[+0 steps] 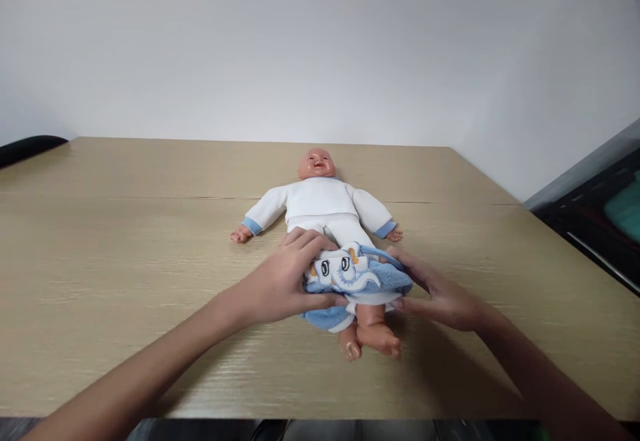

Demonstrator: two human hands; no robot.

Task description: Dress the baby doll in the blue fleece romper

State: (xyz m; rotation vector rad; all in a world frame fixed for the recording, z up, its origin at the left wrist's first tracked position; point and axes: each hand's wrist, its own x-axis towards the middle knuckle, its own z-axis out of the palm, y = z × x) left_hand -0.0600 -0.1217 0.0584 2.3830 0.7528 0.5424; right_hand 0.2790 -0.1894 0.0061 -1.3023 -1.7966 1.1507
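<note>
A baby doll (320,198) lies face up on the table, its head away from me and its bare feet (377,339) towards me. It has on a white top with blue cuffs and white pants. Bunched around its lower legs is a blue and white baby garment (370,281) with an embroidered elephant face. My left hand (295,278) grips the garment's left side, thumb below and fingers over the top. On the other side, my right hand (437,294) pinches the garment's right edge. The fingertips of both hands are partly hidden by the cloth.
The light wood table (150,261) spreads out on both sides, with a seam across its far part. Behind it stands a pale wall (280,54). A black object (33,150) shows at the far left, and a dark open-fronted unit (600,214) stands at the right.
</note>
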